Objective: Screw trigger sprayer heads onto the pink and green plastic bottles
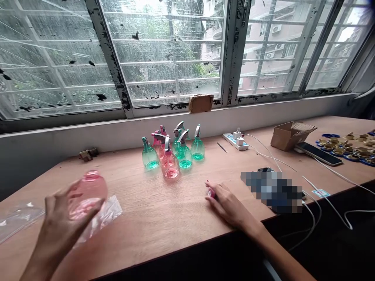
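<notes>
Light-brown wooden tabletop (158,214) supporting right hand (225,200) clasping small pink object (210,192); left hand (63,224) holding translucent pink plastic bottle (95,186), gentle, steady grip likely suiting it.

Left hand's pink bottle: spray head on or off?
Off: the pink bottle in the left hand shows a bare neck with no trigger above it.

Apparently a workroom: a long, pale-brown wooden tabletop (158,210) beneath barred, peeling-framed glass windows (164,50) carries clustered green and pink plastic spray bottles (170,163) and many round gold-and-blue pieces (348,149).
</notes>
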{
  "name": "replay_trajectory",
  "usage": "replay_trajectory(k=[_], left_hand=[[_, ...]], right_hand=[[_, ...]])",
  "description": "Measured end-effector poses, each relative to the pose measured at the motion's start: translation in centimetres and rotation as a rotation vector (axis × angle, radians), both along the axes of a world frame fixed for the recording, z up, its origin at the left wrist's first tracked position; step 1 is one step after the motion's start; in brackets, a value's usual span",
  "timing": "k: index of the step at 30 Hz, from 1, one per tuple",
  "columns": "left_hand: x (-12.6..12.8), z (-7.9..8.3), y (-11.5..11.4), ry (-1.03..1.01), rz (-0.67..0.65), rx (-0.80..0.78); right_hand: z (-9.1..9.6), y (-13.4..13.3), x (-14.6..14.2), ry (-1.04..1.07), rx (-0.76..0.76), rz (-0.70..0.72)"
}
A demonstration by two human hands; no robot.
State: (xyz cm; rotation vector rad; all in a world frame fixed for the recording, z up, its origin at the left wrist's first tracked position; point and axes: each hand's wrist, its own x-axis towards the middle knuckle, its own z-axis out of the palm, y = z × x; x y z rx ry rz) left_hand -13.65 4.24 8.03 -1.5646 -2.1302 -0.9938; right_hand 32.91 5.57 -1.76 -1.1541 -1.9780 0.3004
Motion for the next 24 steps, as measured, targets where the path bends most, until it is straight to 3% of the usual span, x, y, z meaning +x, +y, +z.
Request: replay_trajectory(k=[4,8,12,20,24], left_hand=[[6.9,-2.3,-2.9,0.001,-0.307,0.029],[10.6,-5.2,-4.3,-0.053,-0.471,0.123],[11.1,-6.7,-4.3,-0.175,-0.561,0.077],[10.6,-7.9,-3.6,-0.437,-0.656,-0.130],[10.6,-8.1,-3.4,-0.391,-0.737,-0.246]], right_hand=[[-0.2,-0.3,-0.2,-0.140,0.007,-0.057],[-0.6,-0.1,-0.1,-0.172,-0.034,-0.141],[-1.0,0.1,0.2,-0.148,-0.079,-0.148],[-0.6,-0.1,0.7,-0.029,-0.113,-0.056],[-0.4,-0.1,1.1,0.064,-0.144,-0.064]])
